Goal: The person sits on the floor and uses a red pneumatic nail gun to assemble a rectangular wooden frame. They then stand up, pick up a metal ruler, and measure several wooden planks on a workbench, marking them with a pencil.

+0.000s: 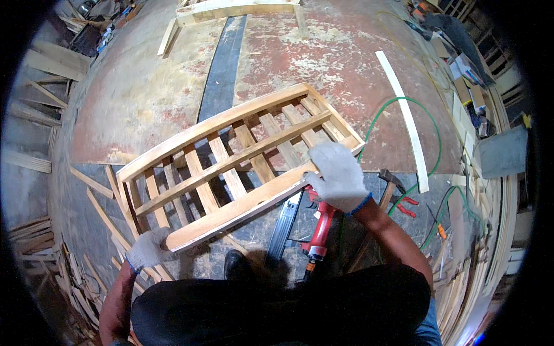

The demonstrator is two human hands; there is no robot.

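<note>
A slatted wooden frame (231, 214) lies tilted across the view in front of me, its far right corner higher up in the picture than its left end. My left hand (148, 249), in a white knit glove, is closed on the frame's near left corner. Over the near rail toward the right end, my gloved right hand (339, 177) is wrapped with its thumb on the near side. Just below that hand, a red and black nail gun (318, 230) rests on the floor, partly hidden by the frame and the glove.
Right of the frame lie a hammer (388, 184), red-handled pliers (406, 206) and a green hose (437, 124). A long pale strip (407, 124) is on the floor beyond. Loose wood strips (109, 222) scatter at the left. Another wooden frame (242, 8) stands at the far end.
</note>
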